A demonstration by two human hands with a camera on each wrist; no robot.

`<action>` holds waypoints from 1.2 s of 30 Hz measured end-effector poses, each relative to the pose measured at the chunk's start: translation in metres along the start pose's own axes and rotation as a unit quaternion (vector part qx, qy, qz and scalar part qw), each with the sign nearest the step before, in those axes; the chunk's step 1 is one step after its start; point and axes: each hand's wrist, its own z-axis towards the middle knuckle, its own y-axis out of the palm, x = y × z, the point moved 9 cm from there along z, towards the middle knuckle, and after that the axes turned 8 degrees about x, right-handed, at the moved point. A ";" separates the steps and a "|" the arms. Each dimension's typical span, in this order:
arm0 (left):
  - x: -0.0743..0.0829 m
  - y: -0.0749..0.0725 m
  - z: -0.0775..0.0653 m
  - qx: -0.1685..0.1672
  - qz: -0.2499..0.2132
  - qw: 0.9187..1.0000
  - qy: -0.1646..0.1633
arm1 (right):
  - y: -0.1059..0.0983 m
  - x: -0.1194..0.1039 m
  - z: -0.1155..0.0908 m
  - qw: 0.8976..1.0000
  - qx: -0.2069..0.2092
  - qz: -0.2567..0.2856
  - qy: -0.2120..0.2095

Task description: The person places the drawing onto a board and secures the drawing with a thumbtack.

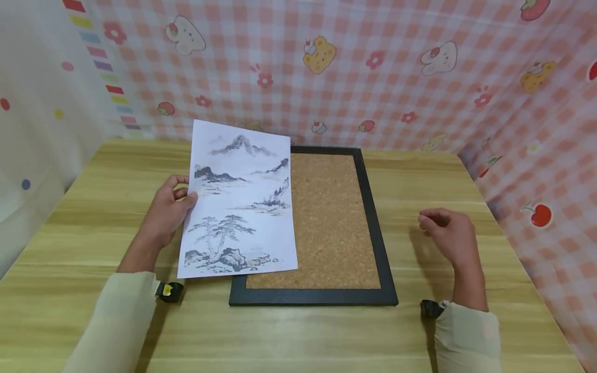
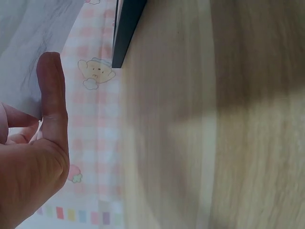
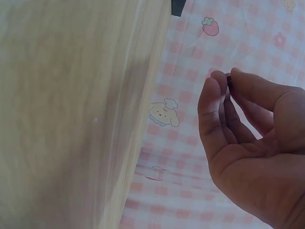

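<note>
My left hand point(image 1: 170, 210) pinches the left edge of a sheet of paper point(image 1: 270, 228) printed with an ink landscape of mountains and trees. The paper is held over the left part of a black-framed cork board point(image 1: 333, 223), hiding that side. In the left wrist view, the thumb point(image 2: 51, 90) lies against the sheet. To the right of the board, my right hand point(image 1: 450, 233) is raised above the table with thumb and fingertips together. In the right wrist view, a small dark thing point(image 3: 229, 81) shows between those fingertips, too small to identify.
The board lies on a wood-grain table point(image 1: 298, 342). Behind it hangs a pink checked curtain point(image 1: 280, 62) with cartoon animals and fruit, continuing down the right side. A white dotted cloth point(image 1: 42, 103) hangs at the left. Each wrist wears a black camera band point(image 1: 431, 309).
</note>
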 end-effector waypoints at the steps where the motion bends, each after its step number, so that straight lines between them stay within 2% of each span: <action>1: -0.001 0.001 0.000 -0.001 0.001 1.000 0.001 | 0.000 0.000 0.000 1.000 0.000 0.001 0.003; 12: -0.005 0.008 0.000 -0.006 0.001 1.000 -0.006 | -0.004 -0.001 0.000 1.000 0.018 0.007 0.000; 22: -0.012 0.016 0.000 -0.023 -0.001 0.999 -0.023 | -0.005 -0.010 0.000 0.997 0.067 0.011 -0.043; 28: -0.015 0.023 0.001 -0.030 0.012 0.999 -0.025 | -0.005 -0.011 0.001 0.996 0.072 0.011 -0.044; 36: -0.016 0.026 0.003 -0.031 0.018 0.999 -0.022 | -0.009 -0.014 0.001 0.994 0.098 0.027 -0.038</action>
